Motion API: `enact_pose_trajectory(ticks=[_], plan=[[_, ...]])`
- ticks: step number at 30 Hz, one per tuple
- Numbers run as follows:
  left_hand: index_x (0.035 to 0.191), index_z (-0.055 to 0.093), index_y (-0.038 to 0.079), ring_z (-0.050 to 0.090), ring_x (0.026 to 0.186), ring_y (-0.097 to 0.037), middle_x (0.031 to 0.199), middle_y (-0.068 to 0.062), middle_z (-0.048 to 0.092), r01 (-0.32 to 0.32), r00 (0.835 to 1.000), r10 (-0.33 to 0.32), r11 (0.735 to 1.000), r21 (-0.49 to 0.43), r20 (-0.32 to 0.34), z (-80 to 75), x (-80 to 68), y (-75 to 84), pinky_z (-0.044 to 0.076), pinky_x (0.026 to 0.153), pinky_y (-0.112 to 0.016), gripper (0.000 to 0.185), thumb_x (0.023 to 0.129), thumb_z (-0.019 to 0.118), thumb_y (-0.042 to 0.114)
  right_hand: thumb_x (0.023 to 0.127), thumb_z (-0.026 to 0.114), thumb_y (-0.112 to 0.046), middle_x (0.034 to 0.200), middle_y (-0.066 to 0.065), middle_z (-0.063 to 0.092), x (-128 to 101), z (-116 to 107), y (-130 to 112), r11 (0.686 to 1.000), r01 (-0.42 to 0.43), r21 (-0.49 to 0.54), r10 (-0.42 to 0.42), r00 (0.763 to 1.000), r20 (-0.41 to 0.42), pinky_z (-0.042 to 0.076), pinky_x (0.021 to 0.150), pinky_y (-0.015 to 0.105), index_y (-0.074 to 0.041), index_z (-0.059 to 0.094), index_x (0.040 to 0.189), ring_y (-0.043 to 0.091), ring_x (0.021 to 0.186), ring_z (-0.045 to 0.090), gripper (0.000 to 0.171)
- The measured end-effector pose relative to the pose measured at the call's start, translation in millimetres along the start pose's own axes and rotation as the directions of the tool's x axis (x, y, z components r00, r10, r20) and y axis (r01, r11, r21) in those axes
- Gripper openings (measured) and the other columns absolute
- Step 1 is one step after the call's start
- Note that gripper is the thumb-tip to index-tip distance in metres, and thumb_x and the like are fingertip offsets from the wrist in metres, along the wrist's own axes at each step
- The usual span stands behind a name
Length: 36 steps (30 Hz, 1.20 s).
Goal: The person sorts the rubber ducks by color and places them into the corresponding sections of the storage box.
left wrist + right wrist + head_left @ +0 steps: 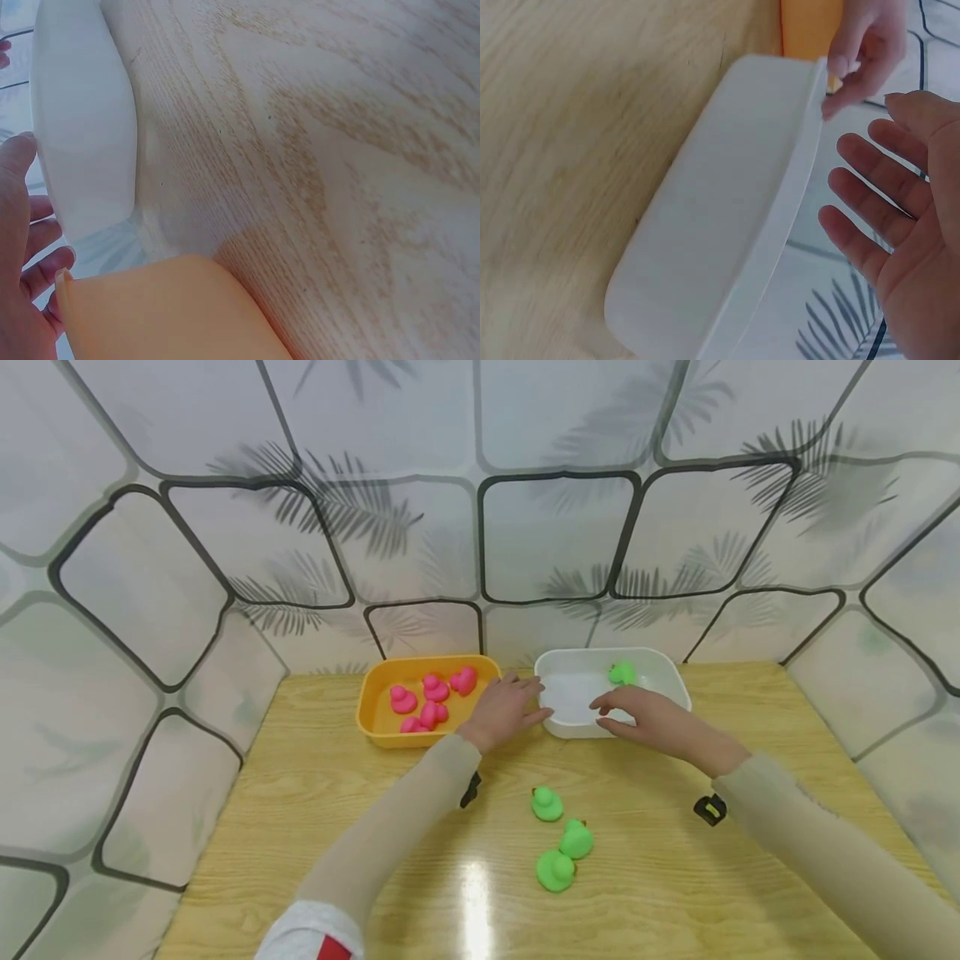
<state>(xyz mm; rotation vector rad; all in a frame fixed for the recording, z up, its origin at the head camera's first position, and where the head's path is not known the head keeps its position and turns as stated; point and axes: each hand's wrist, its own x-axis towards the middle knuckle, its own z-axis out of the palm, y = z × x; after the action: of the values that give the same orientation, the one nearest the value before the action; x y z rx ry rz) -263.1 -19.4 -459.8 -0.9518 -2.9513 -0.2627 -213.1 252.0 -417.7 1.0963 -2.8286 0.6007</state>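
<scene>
My left hand (506,710) reaches over the right end of the orange tub, its thumb and fingertips right at the left rim of the white tub (577,727). Over the white tub's front right side hovers my right hand (648,718), fingers loosely bent with nothing between them; its palm also shows in the right wrist view. One green rubber duck (621,673) sits inside the white tub, just beyond the right hand. Several pink rubber ducks (402,699) lie in the orange tub (367,718), the front ones partly hidden by its wall.
Three more green ducks stand on the wooden table (315,827) in front of the tubs: one duck (547,804) nearer the tubs, then a duck (576,840) and another duck (556,870) close together. A patterned cloth wall (555,539) rises behind and at both sides.
</scene>
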Motion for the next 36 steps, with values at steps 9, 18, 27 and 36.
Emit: enact_pose_trajectory(ticks=[9,18,27,36], plan=[[0.147,0.060,0.015,0.051,0.126,-0.023,0.151,-0.001,0.058,-0.007,1.000,0.007,1.000,0.008,-0.019,-1.8,2.9,0.8,0.046,0.110,-0.042,0.057,0.105,0.055,0.054,0.095,0.075,-0.009,0.107,0.005,0.074,-4,21,-23,0.991,0.124,0.053,-0.125,0.992,0.019,0.057,0.089,0.044,-0.005,0.073,0.116,0.022,0.102,0.069,0.022],[0.146,0.060,0.013,0.052,0.127,-0.024,0.151,-0.003,0.059,-0.022,1.000,0.022,1.000,0.015,-0.020,-5.0,2.5,1.2,0.047,0.109,-0.044,0.057,0.106,0.055,0.053,0.099,0.073,-0.017,0.116,0.004,0.072,-6,41,-42,0.984,0.169,0.064,-0.175,0.979,0.104,0.057,0.094,0.041,-0.006,0.071,0.121,0.021,0.108,0.068,0.025],[0.146,0.060,0.013,0.052,0.124,-0.024,0.151,-0.003,0.058,-0.030,0.999,0.030,1.000,0.007,-0.025,-3.8,-0.5,0.9,0.047,0.108,-0.042,0.055,0.106,0.054,0.051,0.097,0.074,-0.019,0.112,0.002,0.070,-9,62,-54,0.967,0.248,0.051,-0.251,0.964,0.088,0.057,0.089,0.036,-0.008,0.072,0.119,0.016,0.102,0.066,0.025],[0.146,0.061,0.014,0.052,0.125,-0.023,0.152,-0.003,0.058,-0.025,0.999,0.025,1.000,0.008,-0.020,1.0,-1.3,-0.5,0.047,0.108,-0.042,0.055,0.107,0.053,0.053,0.099,0.072,-0.023,0.117,0.002,0.069,-13,80,-58,0.953,0.300,0.034,-0.302,0.946,0.116,0.057,0.092,0.037,-0.010,0.069,0.132,0.018,0.106,0.066,0.036]])
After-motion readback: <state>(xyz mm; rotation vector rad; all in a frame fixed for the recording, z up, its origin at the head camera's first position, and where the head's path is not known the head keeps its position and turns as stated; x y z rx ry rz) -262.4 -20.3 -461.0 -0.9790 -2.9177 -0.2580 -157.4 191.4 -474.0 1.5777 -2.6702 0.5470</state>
